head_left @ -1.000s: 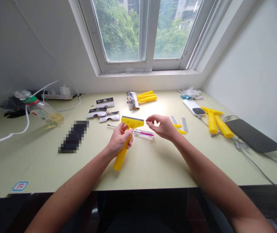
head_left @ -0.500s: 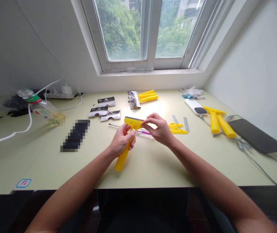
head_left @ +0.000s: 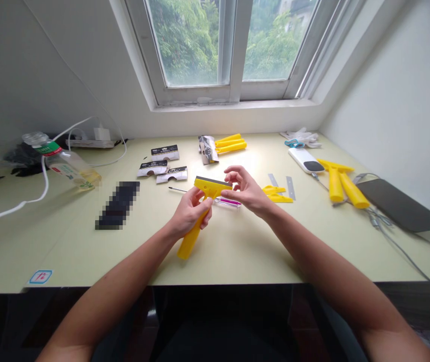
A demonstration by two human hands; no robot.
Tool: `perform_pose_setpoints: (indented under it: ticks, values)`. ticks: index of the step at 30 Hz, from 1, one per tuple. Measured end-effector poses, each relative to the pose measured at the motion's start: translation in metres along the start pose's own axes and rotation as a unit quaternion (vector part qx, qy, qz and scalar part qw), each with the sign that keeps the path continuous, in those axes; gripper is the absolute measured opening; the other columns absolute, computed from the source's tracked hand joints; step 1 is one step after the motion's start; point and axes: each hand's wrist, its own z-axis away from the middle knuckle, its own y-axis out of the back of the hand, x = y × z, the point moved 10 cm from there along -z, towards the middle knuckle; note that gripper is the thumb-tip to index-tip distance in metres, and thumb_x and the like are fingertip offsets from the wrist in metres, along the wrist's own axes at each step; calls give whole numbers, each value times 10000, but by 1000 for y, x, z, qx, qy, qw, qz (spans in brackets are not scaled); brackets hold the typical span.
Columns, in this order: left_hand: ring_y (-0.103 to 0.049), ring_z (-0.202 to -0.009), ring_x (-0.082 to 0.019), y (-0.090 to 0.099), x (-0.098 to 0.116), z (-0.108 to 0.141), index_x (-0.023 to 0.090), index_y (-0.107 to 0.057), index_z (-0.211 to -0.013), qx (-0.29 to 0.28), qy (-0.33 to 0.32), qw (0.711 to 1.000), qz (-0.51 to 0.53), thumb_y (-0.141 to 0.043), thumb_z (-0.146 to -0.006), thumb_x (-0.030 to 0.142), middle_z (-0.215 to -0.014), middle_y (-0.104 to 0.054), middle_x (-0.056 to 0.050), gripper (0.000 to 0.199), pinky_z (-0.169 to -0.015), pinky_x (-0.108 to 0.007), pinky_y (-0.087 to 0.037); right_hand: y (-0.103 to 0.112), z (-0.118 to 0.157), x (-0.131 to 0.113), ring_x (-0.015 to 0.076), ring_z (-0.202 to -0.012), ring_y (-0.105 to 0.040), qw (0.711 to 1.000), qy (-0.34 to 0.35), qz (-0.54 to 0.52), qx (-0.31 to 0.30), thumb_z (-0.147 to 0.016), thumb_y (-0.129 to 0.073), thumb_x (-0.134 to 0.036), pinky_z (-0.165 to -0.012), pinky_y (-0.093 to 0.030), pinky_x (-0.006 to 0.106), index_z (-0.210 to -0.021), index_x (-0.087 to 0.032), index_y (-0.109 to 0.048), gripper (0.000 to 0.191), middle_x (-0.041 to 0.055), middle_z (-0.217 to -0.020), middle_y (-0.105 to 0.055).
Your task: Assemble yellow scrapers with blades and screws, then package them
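My left hand [head_left: 189, 215] is wrapped around the neck of a yellow scraper [head_left: 190, 243], whose handle slants down toward the table's front edge. A dark strip, apparently the blade, runs along the top of its wide head. At the right end of that head is my right hand [head_left: 251, 193], thumb against or very near the yellow plastic, other fingers raised and spread off it. Behind the hands lies a screwdriver [head_left: 229, 202] with a clear and purple handle, partly hidden. To the right of my right hand are yellow plastic pieces [head_left: 281, 199] and two flat metal blades [head_left: 290, 188].
Black-and-white cards [head_left: 171, 174] lie at the back, near a bundle of yellow handles [head_left: 232, 145]. Two yellow scrapers [head_left: 335, 186], a white device [head_left: 305, 160] and a dark tablet-like slab [head_left: 403, 203] with cables are at right. A bottle [head_left: 72, 168] leans at left.
My right hand's fingers have lifted and spread from the scraper head's right end, where they were pinched. My left hand keeps its hold. The view has tilted slightly.
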Motion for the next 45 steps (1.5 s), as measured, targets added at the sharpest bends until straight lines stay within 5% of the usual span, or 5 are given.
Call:
perform_pose_setpoints:
  ticks: [6,19,24,31,45]
  values:
    - [-509,-410,-40,-2,4,1,205,-513,-1105,1,-21,999,28,-662,-858,336,-960,-630,-25,316,-337,-195,-389,-21,4,10,182,-891,-645,978,-76,-184,-59,-674,-860,-365,-839,-531,340,-1025,-251,-595,454,13,-968,-658]
    - [-521,-402,-37,-2,4,2,185,-513,-1100,-4,-17,1000,24,-674,-845,315,-1067,-654,-85,329,-326,-196,-387,-21,3,4,156,-890,-616,989,-34,-102,-105,-729,-832,-392,-816,-550,319,-997,-246,-567,404,2,-996,-588]
    - [-530,-414,-36,1,9,2,186,-523,-1090,15,-34,999,28,-664,-857,312,-1109,-649,-89,300,-326,-195,-391,-14,4,-11,146,-830,-616,997,27,-54,-42,-746,-819,-415,-737,-564,297,-995,-278,-512,419,-14,-933,-572]
    - [-511,-421,-23,5,7,1,198,-525,-1086,25,-19,997,66,-682,-839,301,-1100,-637,-63,310,-339,-192,-392,-8,10,-27,218,-952,-631,985,132,106,18,-837,-734,-391,-792,-573,374,-848,-231,-697,165,63,-970,-647]
    - [-504,-402,-22,2,8,2,200,-518,-1089,18,-34,999,20,-647,-861,299,-1101,-632,-67,281,-324,-190,-377,-13,6,-5,146,-799,-627,999,46,-22,-4,-815,-750,-404,-702,-552,299,-987,-254,-474,359,-2,-923,-595]
